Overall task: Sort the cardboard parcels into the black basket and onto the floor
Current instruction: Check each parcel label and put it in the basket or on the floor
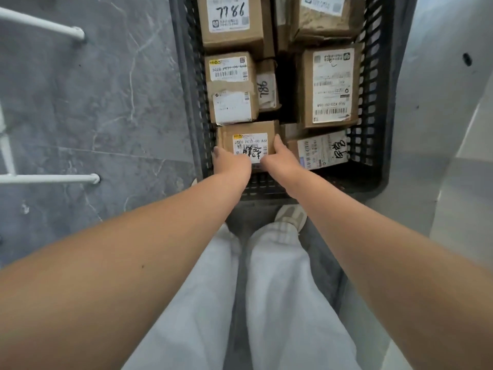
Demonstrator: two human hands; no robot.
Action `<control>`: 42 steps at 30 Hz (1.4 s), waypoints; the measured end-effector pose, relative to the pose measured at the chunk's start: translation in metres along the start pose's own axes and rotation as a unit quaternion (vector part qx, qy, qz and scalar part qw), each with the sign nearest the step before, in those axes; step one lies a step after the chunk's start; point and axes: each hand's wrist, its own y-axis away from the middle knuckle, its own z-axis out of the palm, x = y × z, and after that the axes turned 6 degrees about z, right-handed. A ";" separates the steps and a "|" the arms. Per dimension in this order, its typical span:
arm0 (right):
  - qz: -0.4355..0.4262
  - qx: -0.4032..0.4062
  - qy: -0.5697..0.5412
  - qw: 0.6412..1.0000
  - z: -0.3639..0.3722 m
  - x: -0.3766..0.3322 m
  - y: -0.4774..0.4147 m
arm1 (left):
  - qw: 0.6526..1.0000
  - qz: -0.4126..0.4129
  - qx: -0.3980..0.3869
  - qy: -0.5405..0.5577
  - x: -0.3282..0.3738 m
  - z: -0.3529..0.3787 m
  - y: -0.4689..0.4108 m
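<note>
The black basket [373, 108] stands on the grey floor [93, 102] in front of my feet, packed with cardboard parcels. I grip a small parcel [246, 141] at its near left corner, beside a larger labelled parcel [329, 85]. My left hand [230, 162] clasps its left edge, my right hand [281, 157] its right edge; both are closed on it.

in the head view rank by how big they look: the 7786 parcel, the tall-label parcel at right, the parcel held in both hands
1. 7786 parcel, cut off by the frame edge, and tall-label parcel: too close to rank.
2. held parcel, smallest, partly covered by the left hand and right hand.
</note>
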 end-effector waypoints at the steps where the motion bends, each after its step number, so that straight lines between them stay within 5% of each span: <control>1: 0.006 -0.002 0.018 1.000 0.002 -0.001 -0.001 | 0.999 0.002 -0.006 -0.034 0.003 0.004 0.002; 8: -0.026 0.052 0.183 0.981 -0.010 -0.015 0.034 | 0.996 0.066 -0.039 -0.040 0.028 0.012 0.048; 12: -0.097 0.069 0.242 0.963 -0.043 -0.047 0.105 | 0.970 0.199 -0.060 -0.125 0.062 -0.031 0.109; 18: -0.268 0.232 0.190 0.916 -0.116 -0.153 0.283 | 0.830 0.478 0.031 -0.287 0.160 -0.154 0.248; 22: -0.416 0.355 0.179 0.818 -0.171 -0.242 0.434 | 0.763 0.571 0.179 -0.245 0.238 -0.241 0.367; 27: -0.504 0.490 0.171 0.690 -0.233 -0.311 0.635 | 0.671 0.662 0.295 -0.156 0.321 -0.322 0.545; 34: -0.536 0.584 0.092 0.603 -0.279 -0.350 0.821 | 0.467 0.790 0.389 -0.079 0.369 -0.375 0.722; 40: -0.516 0.652 0.125 0.541 -0.287 -0.354 0.882 | 0.417 0.826 0.374 -0.055 0.389 -0.411 0.759; 42: -0.496 0.682 0.117 0.525 -0.282 -0.361 0.891 | 0.376 0.845 0.378 -0.047 0.394 -0.430 0.762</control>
